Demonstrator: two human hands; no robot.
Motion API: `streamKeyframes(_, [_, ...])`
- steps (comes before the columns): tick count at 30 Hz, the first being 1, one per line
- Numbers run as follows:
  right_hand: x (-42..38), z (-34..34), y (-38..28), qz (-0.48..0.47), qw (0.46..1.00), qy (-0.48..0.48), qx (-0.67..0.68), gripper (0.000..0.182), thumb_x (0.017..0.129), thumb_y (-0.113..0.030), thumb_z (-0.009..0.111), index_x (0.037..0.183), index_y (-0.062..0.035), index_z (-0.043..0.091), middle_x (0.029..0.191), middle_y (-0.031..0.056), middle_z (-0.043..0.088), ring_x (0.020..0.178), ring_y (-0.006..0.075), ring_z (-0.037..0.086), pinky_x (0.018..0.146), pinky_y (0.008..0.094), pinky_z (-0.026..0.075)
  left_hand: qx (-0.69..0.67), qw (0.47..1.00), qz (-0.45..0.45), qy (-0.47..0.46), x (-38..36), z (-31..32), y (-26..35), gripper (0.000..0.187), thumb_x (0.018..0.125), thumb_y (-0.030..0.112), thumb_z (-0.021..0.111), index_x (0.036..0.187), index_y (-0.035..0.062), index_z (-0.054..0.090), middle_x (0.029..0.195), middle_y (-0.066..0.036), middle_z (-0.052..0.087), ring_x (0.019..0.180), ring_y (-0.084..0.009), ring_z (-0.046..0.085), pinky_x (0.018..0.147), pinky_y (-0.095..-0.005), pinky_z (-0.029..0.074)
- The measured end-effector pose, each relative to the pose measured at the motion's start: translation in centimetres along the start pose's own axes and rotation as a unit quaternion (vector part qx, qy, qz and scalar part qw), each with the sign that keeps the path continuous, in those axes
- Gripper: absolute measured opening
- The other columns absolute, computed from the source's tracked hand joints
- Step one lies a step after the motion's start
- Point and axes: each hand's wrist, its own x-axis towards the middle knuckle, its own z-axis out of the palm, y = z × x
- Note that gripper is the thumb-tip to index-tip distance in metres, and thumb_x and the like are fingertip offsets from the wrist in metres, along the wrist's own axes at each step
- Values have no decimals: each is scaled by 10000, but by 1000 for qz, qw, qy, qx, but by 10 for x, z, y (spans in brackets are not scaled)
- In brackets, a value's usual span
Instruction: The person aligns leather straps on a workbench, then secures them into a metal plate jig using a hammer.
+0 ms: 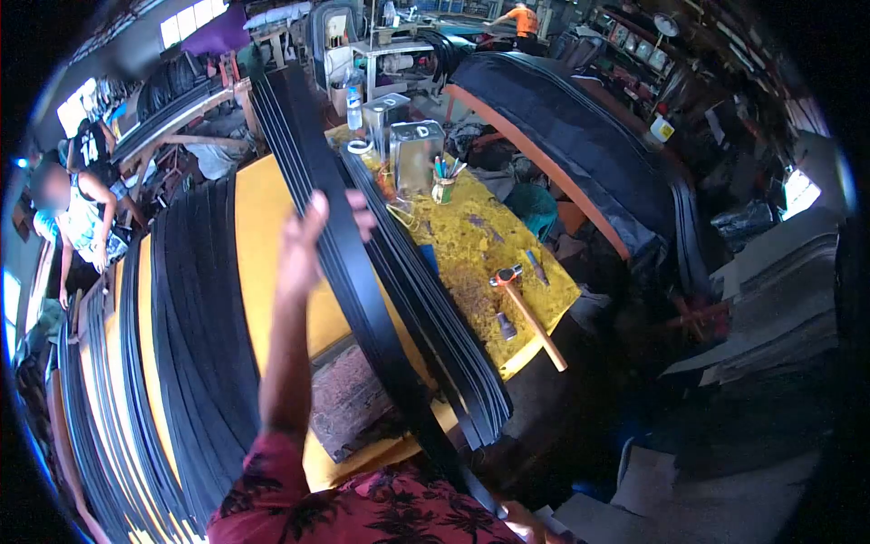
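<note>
My left hand [306,240] is wrapped around a bundle of long, flat black strips [349,272], which look like leather or rubber. The thumb lies on the near side and blurred fingertips show past the far edge. The bundle slants from the upper left down toward my body. Its lower end runs to my right hand [521,520], at the bottom edge of the view, closed on it as far as I can see; most of those fingers are hidden. Beside the bundle, another stack of black strips [435,313] lies along the edge of a yellow-topped table [471,208].
On the table are a hammer [535,322], a dark small tool [507,326], a pen holder [442,189], metal cans [415,154] and a water bottle [353,109]. More strips [195,272] drape over a yellow surface at left. One person [86,213] stands left, another [524,23] farther back.
</note>
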Motion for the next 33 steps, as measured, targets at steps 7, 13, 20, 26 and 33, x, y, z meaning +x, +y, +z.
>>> streamKeyframes(7, [72,-21,-140,-66,992,-72,76,505,787,-234,796,1188,4,603,1069,128,693,965,215,648,911,348,491,24,995,-26,93,173,-189,59,555,984,431,504,1272,-43,526,1298,-187,574,1166,-250,589,985,-433,474])
streamKeyframes(13, [194,28,-176,-7,954,-148,262,372,808,-106,769,1108,32,598,942,133,706,841,188,689,737,293,554,481,842,140,201,-9,-271,-158,754,887,406,674,1402,-40,350,1152,-334,595,1068,-364,631,865,-433,517])
streamKeyframes(20, [284,71,-191,92,966,-134,199,294,817,-76,742,1072,30,644,948,111,698,792,187,662,698,316,543,155,923,-107,336,-281,-146,-224,600,934,406,620,1339,7,427,1210,-191,578,1082,-262,603,879,-407,510])
streamKeyframes(26, [405,102,-224,-7,921,-275,275,239,874,-197,696,1009,1,681,957,94,699,821,164,666,709,302,533,-218,906,-314,182,-238,-151,-189,557,973,574,428,1235,95,542,976,-59,645,834,-171,619,756,-310,511])
streamKeyframes(33, [343,75,-281,-180,982,2,-55,435,919,-357,625,1109,34,646,1010,119,697,796,165,653,714,315,520,-351,862,-345,120,-212,-166,-194,352,980,316,562,1170,23,606,1106,-123,673,957,-218,668,885,-395,537])
